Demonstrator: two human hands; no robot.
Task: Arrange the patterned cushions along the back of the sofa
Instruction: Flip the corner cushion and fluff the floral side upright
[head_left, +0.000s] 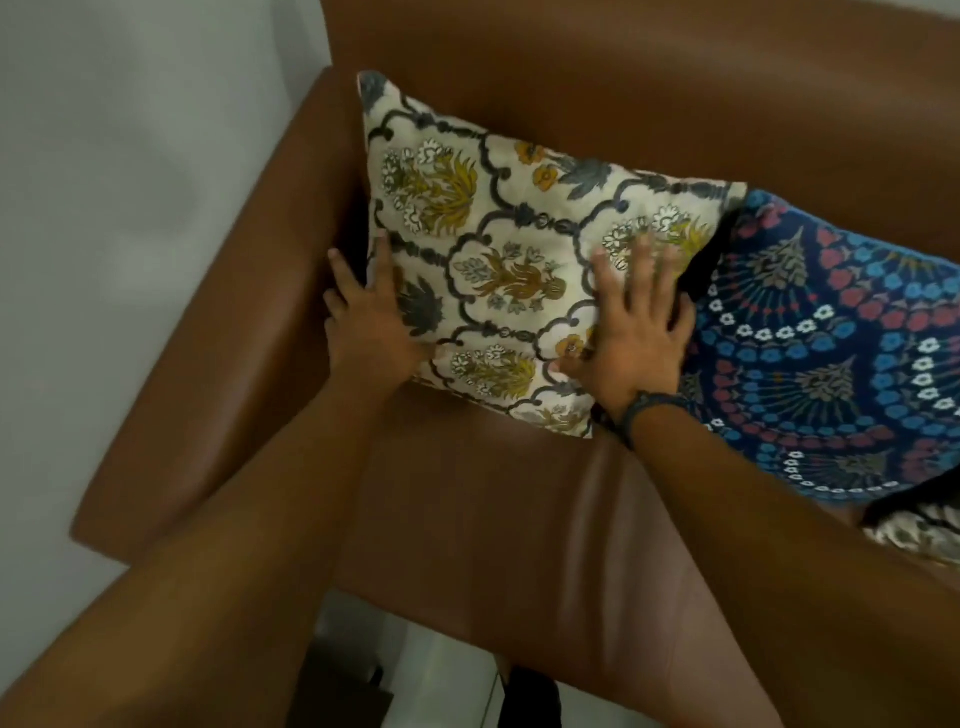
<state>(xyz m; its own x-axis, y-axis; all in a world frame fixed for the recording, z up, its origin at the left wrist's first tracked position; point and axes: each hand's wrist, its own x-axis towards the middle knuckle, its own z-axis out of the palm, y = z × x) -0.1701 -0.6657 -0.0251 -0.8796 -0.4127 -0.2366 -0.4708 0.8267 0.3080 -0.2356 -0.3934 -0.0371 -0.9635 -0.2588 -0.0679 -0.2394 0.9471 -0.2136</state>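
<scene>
A cream cushion (498, 249) with grey lattice and yellow flowers leans against the back of the brown leather sofa (649, 93), in the corner by the armrest. My left hand (369, 322) holds its left edge, fingers tucked between cushion and armrest. Flat on its right front lies my right hand (639, 332), fingers spread, a dark band on the wrist. A dark blue cushion (841, 358) with red, blue and white flower arcs leans beside it on the right, touching its right edge.
The sofa's left armrest (218, 332) runs along a pale wall (104, 156). The bare seat (493, 530) lies in front of the cushions. Part of another pale patterned cushion (919, 535) shows at the right edge. Light floor (452, 675) shows below.
</scene>
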